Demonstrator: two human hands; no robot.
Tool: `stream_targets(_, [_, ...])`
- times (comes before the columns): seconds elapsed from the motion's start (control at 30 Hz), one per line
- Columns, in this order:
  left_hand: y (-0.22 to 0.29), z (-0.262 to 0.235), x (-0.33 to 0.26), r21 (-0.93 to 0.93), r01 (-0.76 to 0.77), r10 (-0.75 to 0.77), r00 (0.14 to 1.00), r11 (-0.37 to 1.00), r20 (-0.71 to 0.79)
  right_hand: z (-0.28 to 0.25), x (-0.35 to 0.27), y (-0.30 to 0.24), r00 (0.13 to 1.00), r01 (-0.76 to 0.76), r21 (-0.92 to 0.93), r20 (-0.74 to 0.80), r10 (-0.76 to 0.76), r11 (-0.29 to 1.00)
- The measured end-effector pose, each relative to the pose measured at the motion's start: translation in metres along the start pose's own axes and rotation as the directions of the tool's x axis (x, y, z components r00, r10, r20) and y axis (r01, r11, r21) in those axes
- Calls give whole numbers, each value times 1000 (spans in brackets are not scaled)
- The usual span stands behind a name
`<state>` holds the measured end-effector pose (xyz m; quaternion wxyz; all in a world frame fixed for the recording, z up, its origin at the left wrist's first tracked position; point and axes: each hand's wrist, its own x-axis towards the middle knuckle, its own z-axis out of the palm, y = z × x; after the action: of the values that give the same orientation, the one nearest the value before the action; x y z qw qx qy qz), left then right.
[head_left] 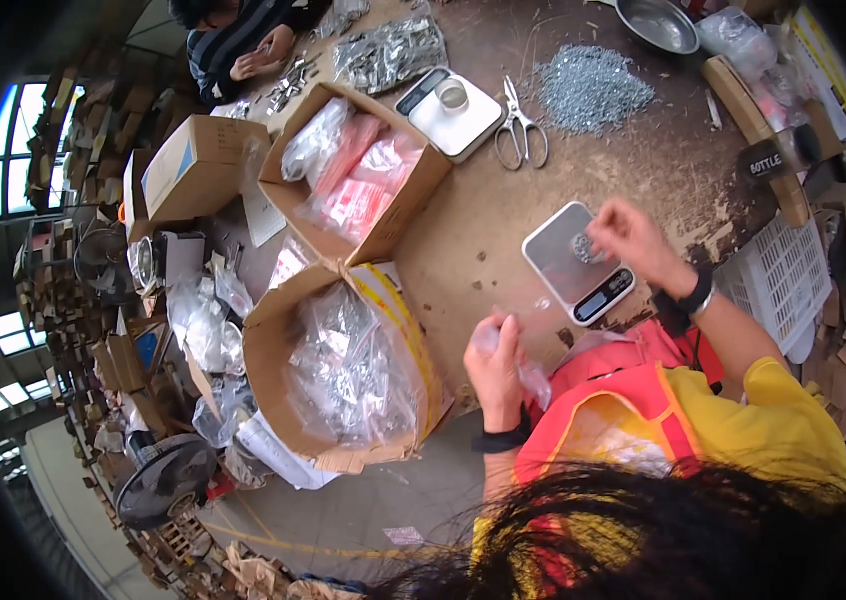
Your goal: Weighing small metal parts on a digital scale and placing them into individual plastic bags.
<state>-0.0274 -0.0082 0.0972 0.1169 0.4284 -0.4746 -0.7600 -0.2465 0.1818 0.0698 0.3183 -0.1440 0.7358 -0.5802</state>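
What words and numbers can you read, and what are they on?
I don't copy writing out, but it shows here:
Black label at the wooden bar: clear pale letters.
Nearer scale: panel marks too small to read.
Yellow tape on the cardboard box: marks too blurred to read.

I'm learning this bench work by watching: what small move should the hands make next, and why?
Probably use the right hand to adjust the small metal pieces on the scale: it is right at that little pile, though whether it grips any is unclear. The left hand can wait, since it holds clear plastic near the scale.
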Motion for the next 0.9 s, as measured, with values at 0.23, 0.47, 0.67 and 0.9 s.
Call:
stream_targets(0.23, [-5,-8,-5,153,26,-13,996,988,-84,-144,132,107,855,-83,-754,-390,-342,652])
stream_targets(0.47, [-10,9,-15,148,40,-25,994,988,-102,-145,183,98,823,-1,-723,-393,-411,690])
stream_targets(0.67, [-20,2,-11,144,53,-39,995,988,-93,-158,178,101,880,-41,-340,-457,-127,939])
stream_targets(0.9, [-22,-12,1,166,31,-21,998,986,-60,-128,107,56,984,1,104,-176,18,995])
